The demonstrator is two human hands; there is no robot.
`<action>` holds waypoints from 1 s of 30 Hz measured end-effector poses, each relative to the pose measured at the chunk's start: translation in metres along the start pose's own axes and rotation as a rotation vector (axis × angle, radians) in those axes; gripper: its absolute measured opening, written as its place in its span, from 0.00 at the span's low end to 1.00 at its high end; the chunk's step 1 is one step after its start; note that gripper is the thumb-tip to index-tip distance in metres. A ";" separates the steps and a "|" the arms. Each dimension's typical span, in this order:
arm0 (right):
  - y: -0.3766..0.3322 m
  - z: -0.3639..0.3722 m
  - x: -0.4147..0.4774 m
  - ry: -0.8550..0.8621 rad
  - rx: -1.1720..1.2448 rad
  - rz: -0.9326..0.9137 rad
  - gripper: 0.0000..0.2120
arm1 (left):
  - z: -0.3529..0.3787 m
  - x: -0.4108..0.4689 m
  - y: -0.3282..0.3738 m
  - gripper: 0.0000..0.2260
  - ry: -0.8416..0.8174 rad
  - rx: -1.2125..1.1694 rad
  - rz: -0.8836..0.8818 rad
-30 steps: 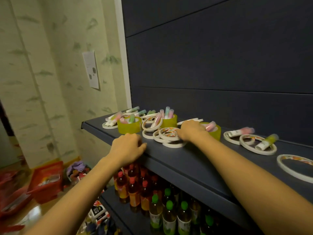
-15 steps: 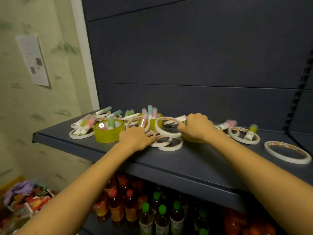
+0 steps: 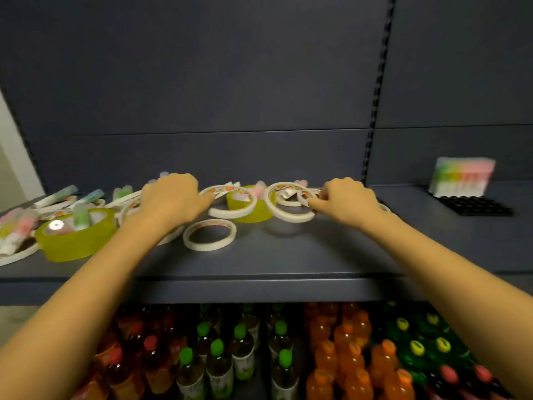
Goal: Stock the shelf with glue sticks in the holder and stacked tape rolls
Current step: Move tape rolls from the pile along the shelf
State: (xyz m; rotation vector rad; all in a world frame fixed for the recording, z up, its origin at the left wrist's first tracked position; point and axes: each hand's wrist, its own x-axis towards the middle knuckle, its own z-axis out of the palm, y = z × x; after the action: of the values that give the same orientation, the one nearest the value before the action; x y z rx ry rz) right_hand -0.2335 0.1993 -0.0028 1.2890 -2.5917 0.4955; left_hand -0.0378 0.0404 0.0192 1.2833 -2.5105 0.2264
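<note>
many bottles [image 3: 242,356] stand under the shelf [image 3: 288,255]. one tape roll [image 3: 209,234] lies flat near its front. the right hand [image 3: 347,201] pinches a thin roll [image 3: 305,194]; the left hand [image 3: 173,197] lies curled over others, grip unclear. the black holder [image 3: 473,202] sits far right.

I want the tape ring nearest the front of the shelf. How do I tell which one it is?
Find the dark shelf above the drink bottles. Between the person's arms, one white tape ring lies flat before a yellow-green roll. Other rings sit further back by the left hand and right hand; this one is nearest the front edge, untouched by either.
</note>
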 end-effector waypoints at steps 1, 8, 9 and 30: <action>0.013 -0.004 -0.004 -0.001 -0.005 0.024 0.16 | -0.002 0.002 0.012 0.21 -0.008 -0.028 0.035; 0.127 -0.047 -0.060 0.010 -0.108 0.217 0.19 | -0.004 -0.004 0.138 0.22 -0.101 -0.177 0.289; 0.146 -0.055 -0.071 0.014 -0.128 0.255 0.19 | -0.004 -0.008 0.159 0.21 -0.102 -0.178 0.326; 0.497 -0.186 -0.273 0.065 -0.294 0.739 0.22 | -0.029 -0.143 0.573 0.21 -0.076 -0.313 0.812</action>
State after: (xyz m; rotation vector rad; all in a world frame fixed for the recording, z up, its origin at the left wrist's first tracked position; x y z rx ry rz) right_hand -0.4619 0.7503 -0.0226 0.1945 -2.8769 0.2327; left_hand -0.4174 0.4934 -0.0020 0.1161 -2.8459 -0.0475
